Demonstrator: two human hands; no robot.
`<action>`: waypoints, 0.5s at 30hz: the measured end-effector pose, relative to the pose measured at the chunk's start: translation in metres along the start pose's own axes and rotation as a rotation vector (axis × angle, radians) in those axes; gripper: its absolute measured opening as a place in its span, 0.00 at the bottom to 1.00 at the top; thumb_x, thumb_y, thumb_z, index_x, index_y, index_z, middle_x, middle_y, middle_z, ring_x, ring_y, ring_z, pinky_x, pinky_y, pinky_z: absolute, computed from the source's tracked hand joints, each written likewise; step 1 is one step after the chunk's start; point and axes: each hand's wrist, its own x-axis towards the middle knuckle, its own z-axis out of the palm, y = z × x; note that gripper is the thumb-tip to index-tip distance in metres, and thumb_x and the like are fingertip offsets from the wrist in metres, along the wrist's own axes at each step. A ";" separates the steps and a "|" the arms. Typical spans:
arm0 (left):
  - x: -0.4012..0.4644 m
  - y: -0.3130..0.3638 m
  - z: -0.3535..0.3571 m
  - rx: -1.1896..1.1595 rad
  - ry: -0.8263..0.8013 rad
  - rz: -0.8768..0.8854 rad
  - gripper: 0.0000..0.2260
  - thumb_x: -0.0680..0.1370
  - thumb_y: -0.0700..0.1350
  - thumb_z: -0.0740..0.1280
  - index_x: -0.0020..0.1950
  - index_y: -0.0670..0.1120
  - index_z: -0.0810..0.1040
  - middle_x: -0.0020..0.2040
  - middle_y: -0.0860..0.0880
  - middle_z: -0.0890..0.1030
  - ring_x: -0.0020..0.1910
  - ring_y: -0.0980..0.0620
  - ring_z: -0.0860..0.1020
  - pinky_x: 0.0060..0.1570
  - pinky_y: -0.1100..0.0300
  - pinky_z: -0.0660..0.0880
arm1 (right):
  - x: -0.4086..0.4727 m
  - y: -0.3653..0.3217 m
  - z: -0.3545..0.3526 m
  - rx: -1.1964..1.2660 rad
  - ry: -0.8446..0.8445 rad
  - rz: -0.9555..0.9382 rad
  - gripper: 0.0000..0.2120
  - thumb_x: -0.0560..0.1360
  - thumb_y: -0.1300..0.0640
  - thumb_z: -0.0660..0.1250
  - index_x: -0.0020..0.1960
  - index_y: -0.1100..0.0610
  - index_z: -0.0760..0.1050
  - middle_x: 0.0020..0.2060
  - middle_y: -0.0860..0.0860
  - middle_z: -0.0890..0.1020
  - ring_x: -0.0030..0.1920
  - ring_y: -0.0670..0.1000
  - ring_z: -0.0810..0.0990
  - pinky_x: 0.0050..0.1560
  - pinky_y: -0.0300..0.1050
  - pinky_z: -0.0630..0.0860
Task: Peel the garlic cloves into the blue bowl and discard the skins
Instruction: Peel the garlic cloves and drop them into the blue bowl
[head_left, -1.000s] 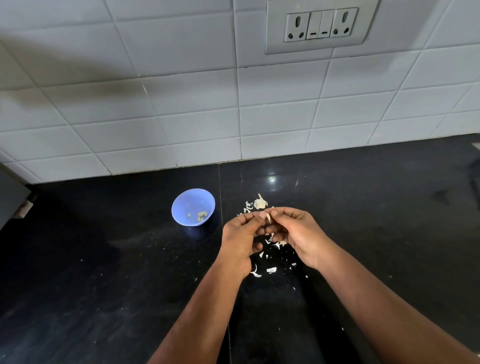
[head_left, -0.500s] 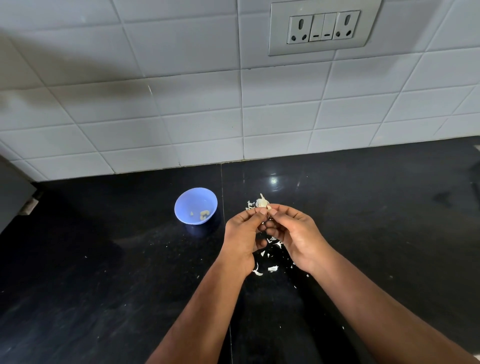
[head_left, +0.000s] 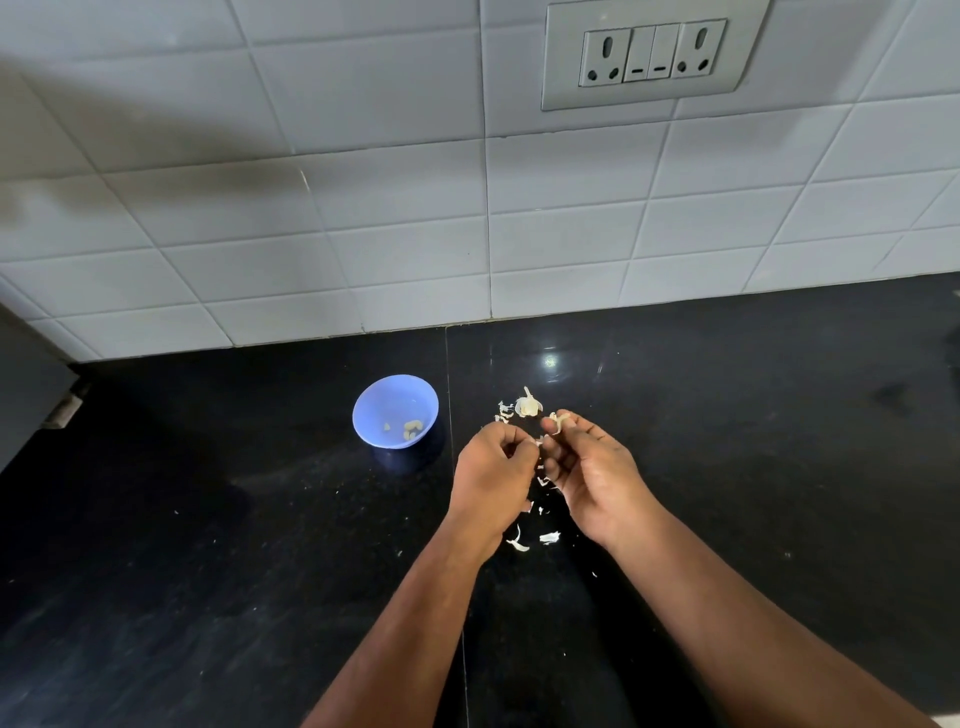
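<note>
Both bare hands hover close together above the glossy black stone bench (head_left: 208, 571), just right of its seam. The left hand (head_left: 493, 478) has its fingers curled inward, and its grip appears to pinch something small and pale at the fingertips, though the piece is too small to identify with certainty. The right hand (head_left: 592, 478) pinches a curled strip of pale papery garlic skin (head_left: 557, 422) between thumb and forefinger, held up near the left hand's fingertips. Beyond the hands, on the bench, lies the remaining part of a white garlic bulb (head_left: 528, 404), with torn flakes just to its left. More scattered white skin scraps (head_left: 548, 537) lie on the bench under and between the wrists. The small round blue plastic bowl (head_left: 379, 415) stands upright to the left of the hands, apart from them, on the other side of the seam; a few peeled cream-coloured garlic cloves (head_left: 411, 429) rest in its bottom. A white tiled wall (head_left: 363, 208) rises behind the bench, carrying a grey socket panel (head_left: 652, 52).
</note>
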 end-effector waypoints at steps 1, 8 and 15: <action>-0.001 -0.004 -0.001 0.026 -0.004 -0.003 0.04 0.82 0.45 0.68 0.50 0.51 0.82 0.40 0.50 0.84 0.38 0.55 0.80 0.37 0.53 0.84 | 0.002 -0.002 -0.002 -0.036 0.030 -0.013 0.06 0.84 0.61 0.66 0.58 0.59 0.80 0.45 0.53 0.86 0.37 0.46 0.82 0.34 0.38 0.78; -0.001 -0.018 -0.013 0.470 0.020 -0.032 0.08 0.74 0.57 0.77 0.40 0.56 0.84 0.36 0.63 0.84 0.34 0.62 0.80 0.37 0.59 0.73 | -0.001 -0.004 -0.012 -0.534 0.028 -0.191 0.08 0.82 0.63 0.68 0.55 0.55 0.86 0.40 0.52 0.86 0.36 0.47 0.81 0.37 0.40 0.78; 0.003 -0.011 -0.012 0.292 -0.004 -0.015 0.04 0.80 0.55 0.70 0.51 0.62 0.85 0.39 0.63 0.85 0.39 0.59 0.83 0.47 0.47 0.86 | -0.002 -0.007 -0.020 -1.131 -0.110 -0.325 0.11 0.84 0.59 0.65 0.57 0.48 0.85 0.40 0.46 0.87 0.36 0.41 0.82 0.40 0.40 0.80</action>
